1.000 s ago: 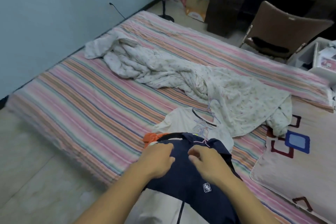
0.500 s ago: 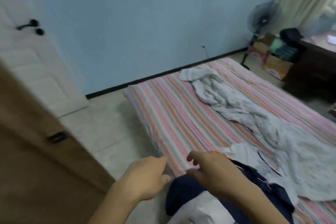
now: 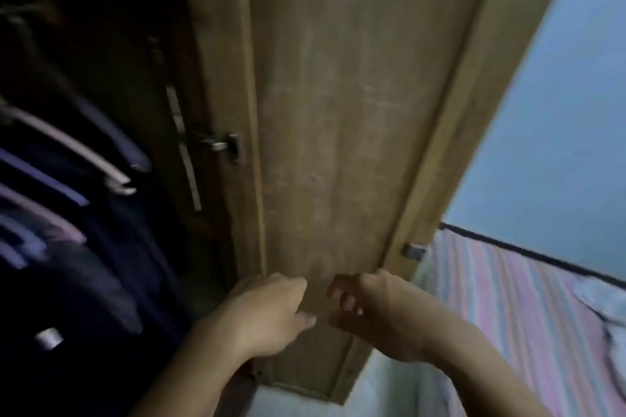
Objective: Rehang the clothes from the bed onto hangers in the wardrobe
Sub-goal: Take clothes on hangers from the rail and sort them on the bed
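- I see my left hand [image 3: 271,315] and right hand [image 3: 376,311] side by side before the open wardrobe door [image 3: 338,145], fingers loosely curled, holding nothing I can make out.
- Dark clothes already hang on hangers [image 3: 67,159] in the wardrobe's left side, blurred.
- The striped bed [image 3: 528,315] lies at right; pale cloth [image 3: 606,305] sits at its right edge.
- I judge more rehanging remains.

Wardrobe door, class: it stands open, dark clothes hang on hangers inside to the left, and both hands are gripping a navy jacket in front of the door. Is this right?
Not quite. The head view shows the left hand and right hand holding nothing; no navy jacket is in them. The rest stands: the wardrobe door is open, with dark clothes on hangers inside to the left.
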Action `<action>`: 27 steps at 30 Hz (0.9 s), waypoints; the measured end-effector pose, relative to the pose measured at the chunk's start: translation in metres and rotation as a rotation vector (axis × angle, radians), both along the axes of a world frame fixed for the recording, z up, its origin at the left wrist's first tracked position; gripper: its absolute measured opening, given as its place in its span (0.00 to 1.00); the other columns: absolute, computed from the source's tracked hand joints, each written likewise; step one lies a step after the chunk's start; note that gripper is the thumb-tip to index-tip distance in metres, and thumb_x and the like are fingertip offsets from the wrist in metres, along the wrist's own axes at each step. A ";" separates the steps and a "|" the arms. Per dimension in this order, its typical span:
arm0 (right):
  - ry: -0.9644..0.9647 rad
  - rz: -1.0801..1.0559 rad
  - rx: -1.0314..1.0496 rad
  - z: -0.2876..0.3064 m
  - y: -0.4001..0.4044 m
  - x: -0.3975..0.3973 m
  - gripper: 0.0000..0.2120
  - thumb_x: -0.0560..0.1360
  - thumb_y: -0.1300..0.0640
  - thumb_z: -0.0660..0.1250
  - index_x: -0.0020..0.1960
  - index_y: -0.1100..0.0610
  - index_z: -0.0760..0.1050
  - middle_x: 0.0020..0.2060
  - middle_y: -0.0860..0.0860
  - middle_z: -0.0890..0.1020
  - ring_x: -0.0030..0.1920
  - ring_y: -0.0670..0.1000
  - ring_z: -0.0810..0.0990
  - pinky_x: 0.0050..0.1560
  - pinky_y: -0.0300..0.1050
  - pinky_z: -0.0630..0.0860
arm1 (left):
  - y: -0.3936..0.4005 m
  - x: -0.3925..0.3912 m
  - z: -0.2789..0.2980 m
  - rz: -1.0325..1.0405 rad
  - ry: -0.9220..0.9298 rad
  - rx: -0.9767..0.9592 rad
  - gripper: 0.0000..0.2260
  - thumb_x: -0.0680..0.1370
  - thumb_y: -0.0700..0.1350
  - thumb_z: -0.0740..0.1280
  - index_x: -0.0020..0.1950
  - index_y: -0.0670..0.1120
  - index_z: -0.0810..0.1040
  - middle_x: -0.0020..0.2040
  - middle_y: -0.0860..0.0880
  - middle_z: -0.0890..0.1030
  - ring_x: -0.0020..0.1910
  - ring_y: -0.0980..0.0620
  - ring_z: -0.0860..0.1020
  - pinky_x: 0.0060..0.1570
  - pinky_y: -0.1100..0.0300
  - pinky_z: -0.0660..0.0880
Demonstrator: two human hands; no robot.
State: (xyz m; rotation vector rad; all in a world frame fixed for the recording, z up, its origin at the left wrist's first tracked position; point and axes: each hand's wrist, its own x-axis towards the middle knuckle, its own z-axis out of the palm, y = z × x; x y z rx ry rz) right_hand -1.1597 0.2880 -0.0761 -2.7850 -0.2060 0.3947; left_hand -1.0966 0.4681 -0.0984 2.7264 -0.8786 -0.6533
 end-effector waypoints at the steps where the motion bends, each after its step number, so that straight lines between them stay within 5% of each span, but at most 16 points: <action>1: -0.021 0.057 -0.016 0.003 0.008 0.011 0.10 0.78 0.43 0.65 0.56 0.47 0.73 0.48 0.45 0.83 0.49 0.47 0.82 0.52 0.48 0.79 | 0.014 -0.002 0.006 0.058 -0.007 -0.016 0.13 0.81 0.59 0.60 0.57 0.51 0.73 0.54 0.51 0.77 0.51 0.51 0.77 0.47 0.55 0.72; 5: -0.081 0.308 -0.028 0.018 0.048 0.045 0.10 0.78 0.43 0.64 0.55 0.46 0.73 0.48 0.46 0.83 0.49 0.48 0.83 0.51 0.49 0.79 | 0.059 -0.025 0.029 0.306 -0.113 -0.064 0.13 0.81 0.58 0.59 0.58 0.50 0.73 0.53 0.50 0.78 0.52 0.48 0.78 0.42 0.55 0.70; 13: -0.208 0.737 0.154 0.044 0.153 0.055 0.12 0.78 0.40 0.62 0.56 0.47 0.71 0.43 0.48 0.83 0.48 0.52 0.81 0.47 0.53 0.79 | 0.131 -0.113 0.053 0.859 -0.413 -0.020 0.17 0.81 0.61 0.57 0.66 0.55 0.67 0.60 0.54 0.76 0.60 0.49 0.76 0.54 0.52 0.75; 17: -0.265 0.871 0.272 0.048 0.206 0.033 0.10 0.79 0.41 0.62 0.53 0.46 0.72 0.40 0.47 0.83 0.48 0.52 0.80 0.47 0.54 0.78 | 0.163 -0.157 0.050 1.089 -0.493 0.007 0.17 0.81 0.61 0.56 0.66 0.55 0.69 0.51 0.53 0.78 0.52 0.52 0.78 0.48 0.54 0.75; 23: -0.266 0.950 0.477 0.066 0.326 -0.008 0.09 0.79 0.49 0.66 0.50 0.55 0.77 0.42 0.54 0.82 0.48 0.59 0.80 0.47 0.54 0.79 | 0.214 -0.208 0.047 1.252 -0.499 0.055 0.12 0.80 0.61 0.58 0.49 0.53 0.70 0.38 0.51 0.75 0.39 0.54 0.76 0.36 0.56 0.69; 27: -0.322 0.911 0.405 0.072 0.401 -0.022 0.16 0.80 0.51 0.65 0.60 0.61 0.71 0.50 0.60 0.78 0.49 0.63 0.79 0.40 0.50 0.74 | 0.241 -0.224 0.040 1.290 -0.469 -0.028 0.13 0.79 0.61 0.59 0.49 0.53 0.73 0.38 0.52 0.77 0.37 0.56 0.77 0.38 0.56 0.73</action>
